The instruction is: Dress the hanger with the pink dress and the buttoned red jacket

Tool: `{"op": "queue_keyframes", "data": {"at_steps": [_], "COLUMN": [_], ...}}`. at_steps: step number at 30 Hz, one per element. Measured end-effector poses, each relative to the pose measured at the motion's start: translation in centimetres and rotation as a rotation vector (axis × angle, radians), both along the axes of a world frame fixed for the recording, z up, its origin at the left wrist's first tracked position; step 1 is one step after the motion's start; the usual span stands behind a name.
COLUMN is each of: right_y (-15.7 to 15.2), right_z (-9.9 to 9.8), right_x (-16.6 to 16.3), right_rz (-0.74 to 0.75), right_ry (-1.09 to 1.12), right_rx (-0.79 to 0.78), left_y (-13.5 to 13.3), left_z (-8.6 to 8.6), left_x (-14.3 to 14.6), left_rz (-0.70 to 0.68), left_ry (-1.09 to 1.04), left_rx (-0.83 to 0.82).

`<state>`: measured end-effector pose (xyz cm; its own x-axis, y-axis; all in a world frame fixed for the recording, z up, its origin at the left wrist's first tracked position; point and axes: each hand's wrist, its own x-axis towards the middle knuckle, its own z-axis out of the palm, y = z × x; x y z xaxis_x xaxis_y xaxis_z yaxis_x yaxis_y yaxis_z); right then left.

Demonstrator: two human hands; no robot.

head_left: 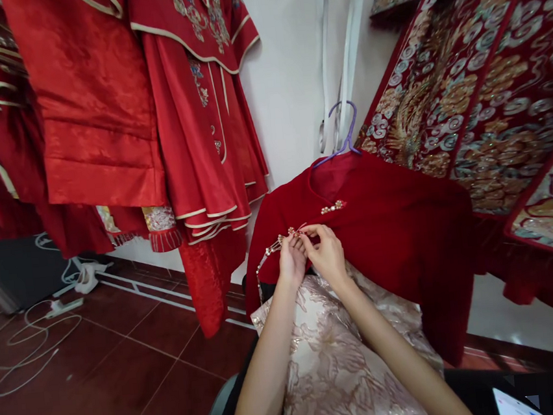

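A dark red velvet jacket point(385, 223) hangs on a purple hanger point(348, 142) in front of me. My left hand point(293, 262) is closed at the end of a strand of beaded trim point(273, 247) on the jacket's front. Fingertips of my right hand point(327, 253) meet those of the left in a pinch. Something thin and small is between them, too fine to make out. Just above, a pearl-and-gold beaded ornament point(332, 207) sits near the neckline. Beneath my forearms lies pale floral brocade fabric point(330, 359).
Red garments point(96, 120) hang at the left. A heavily embroidered garment point(480, 83) hangs at the right. White cables and a power strip point(64, 307) lie on the tiled floor point(120, 366) near a white rack base point(148, 291). A lit phone point(513, 404) is at lower right.
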<state>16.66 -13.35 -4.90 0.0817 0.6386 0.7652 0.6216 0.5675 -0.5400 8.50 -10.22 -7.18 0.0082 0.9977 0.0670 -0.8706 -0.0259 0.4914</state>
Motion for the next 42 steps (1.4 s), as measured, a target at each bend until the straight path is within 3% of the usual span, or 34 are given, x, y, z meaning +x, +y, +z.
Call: {"op": "queue_keyframes", "data": {"at_steps": [3, 6, 12, 15, 20, 22, 30, 35, 42], "right_y": [0.1, 0.3, 0.1, -0.3, -0.9, -0.9, 0.2, 0.9, 0.7], "right_z": [-0.2, -0.4, -0.5, -0.4, -0.2, -0.1, 0.8, 1.1, 0.8], "right_x": [-0.1, -0.1, 0.2, 0.4, 0.8, 0.9, 0.8, 0.8, 0.6], "right_rz": [-0.003, 0.029, 0.065, 0.08, 0.1, 0.103, 0.139, 0.134, 0.066], "right_ry": [0.016, 0.046, 0.118, 0.129, 0.124, 0.125, 0.17, 0.149, 0.135], "right_rx": [0.006, 0.014, 0.009, 0.005, -0.026, -0.029, -0.004, -0.021, -0.003], "left_y": [-0.1, -0.4, -2.2, -2.8, -2.6, -2.3, -1.2, -1.2, -0.5], "left_z": [0.3, 0.7, 1.4, 1.6, 1.5, 1.5, 2.2, 3.0, 2.6], "left_x": [-0.3, -0.9, -2.5, -3.0, -3.4, -3.5, -2.9, -3.0, -4.2], "left_rz": [-0.043, -0.066, 0.005, 0.1, 0.377, 0.415, 0.342, 0.308, 0.286], "left_ry": [0.014, 0.114, 0.311, 0.328, 0.387, 0.412, 0.576, 0.66, 0.781], "left_rx": [0.057, 0.015, -0.064, -0.056, -0.037, -0.017, 0.129, 0.137, 0.256]}}
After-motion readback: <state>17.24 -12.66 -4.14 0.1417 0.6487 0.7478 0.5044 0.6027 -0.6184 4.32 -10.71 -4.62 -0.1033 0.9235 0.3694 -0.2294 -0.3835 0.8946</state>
